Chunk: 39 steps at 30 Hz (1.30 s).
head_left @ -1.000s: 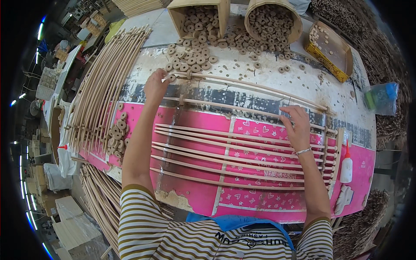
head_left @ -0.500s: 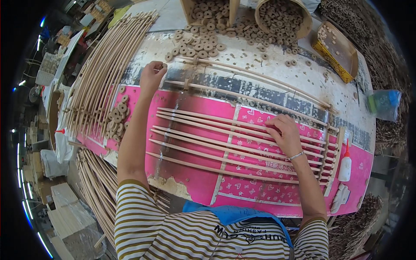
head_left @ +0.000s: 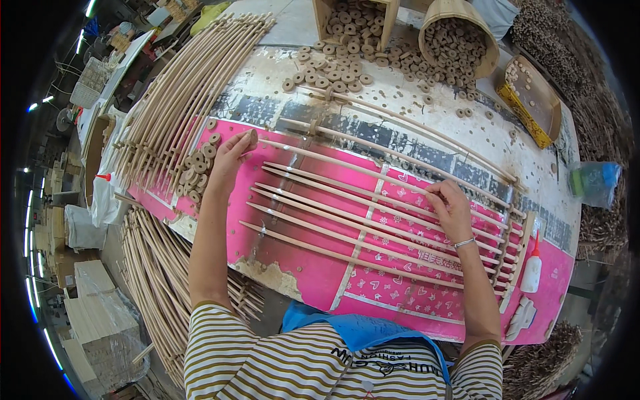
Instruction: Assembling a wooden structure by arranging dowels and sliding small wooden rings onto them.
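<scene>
My left hand (head_left: pixel 233 155) is closed, pinching a small brown wooden ring (head_left: pixel 253 138) in its fingertips. The ring is at the left end of a thin pale wooden rod (head_left: pixel 333 158); whether the rod has entered its hole I cannot tell. Farther along this rod my right hand (head_left: pixel 453 212) is closed, its thumb and fingers pinching it. Several similar rods (head_left: pixel 347 249) lie side by side on the pink sheet (head_left: pixel 310 283), their right ends at a wooden strip (head_left: pixel 519 260). Beyond them, two rods carry rings near their left ends.
Loose rings (head_left: pixel 339 75) are scattered at the back, by a wooden box (head_left: pixel 393 23) and a tipped wooden tub (head_left: pixel 492 57). Rods with rings (head_left: pixel 180 100) are stacked at the left, beside a ring pile (head_left: pixel 195 175). A red-tipped white bottle (head_left: pixel 531 270) stands right.
My left hand has come from near the back rings to the rod's left end, where a ring now shows in its fingers. That rod now sits apart from its neighbours. The whole view has shifted slightly.
</scene>
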Motion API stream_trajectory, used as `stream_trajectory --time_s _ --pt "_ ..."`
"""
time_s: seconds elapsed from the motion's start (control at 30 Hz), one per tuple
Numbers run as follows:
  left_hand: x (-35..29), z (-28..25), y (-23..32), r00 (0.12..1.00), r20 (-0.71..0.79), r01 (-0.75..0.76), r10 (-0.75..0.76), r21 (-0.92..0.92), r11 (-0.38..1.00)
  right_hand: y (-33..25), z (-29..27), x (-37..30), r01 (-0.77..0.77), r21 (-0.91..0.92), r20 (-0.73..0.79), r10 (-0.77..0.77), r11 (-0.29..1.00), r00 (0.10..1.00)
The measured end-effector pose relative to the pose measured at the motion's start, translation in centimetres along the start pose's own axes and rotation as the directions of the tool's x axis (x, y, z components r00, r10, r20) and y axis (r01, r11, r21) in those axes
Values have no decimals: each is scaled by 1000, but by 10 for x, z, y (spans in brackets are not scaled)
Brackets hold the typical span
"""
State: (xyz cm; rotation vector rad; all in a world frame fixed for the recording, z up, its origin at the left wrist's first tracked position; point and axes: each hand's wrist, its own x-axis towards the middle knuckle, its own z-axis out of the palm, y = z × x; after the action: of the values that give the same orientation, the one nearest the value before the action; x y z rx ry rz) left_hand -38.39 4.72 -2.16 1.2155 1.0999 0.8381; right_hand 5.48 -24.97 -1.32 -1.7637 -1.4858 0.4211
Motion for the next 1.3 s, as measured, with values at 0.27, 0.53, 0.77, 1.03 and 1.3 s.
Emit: stream_trajectory --time_s 0.27,0.53,0.77,1.03,1.3 --pt "-2 11 1 989 130 86 -68 -133 987 5 -2 1 -8 20 -9 9 1000 1000" --pt "-5 17 -3 992 96 105 -83 -254 961 7 -4 4 -26 32 -13 27 999 1000" --pt "-7 17 -7 990 100 127 -99 -337 933 8 -5 6 -13 43 -9 13 999 1000" --pt "-12 47 3 987 141 110 -72 -282 953 6 -3 11 0 51 -16 1 999 1000" --pt "-16 68 0 985 142 130 -94 -272 953 -4 0 14 25 41 -71 -23 999 997"
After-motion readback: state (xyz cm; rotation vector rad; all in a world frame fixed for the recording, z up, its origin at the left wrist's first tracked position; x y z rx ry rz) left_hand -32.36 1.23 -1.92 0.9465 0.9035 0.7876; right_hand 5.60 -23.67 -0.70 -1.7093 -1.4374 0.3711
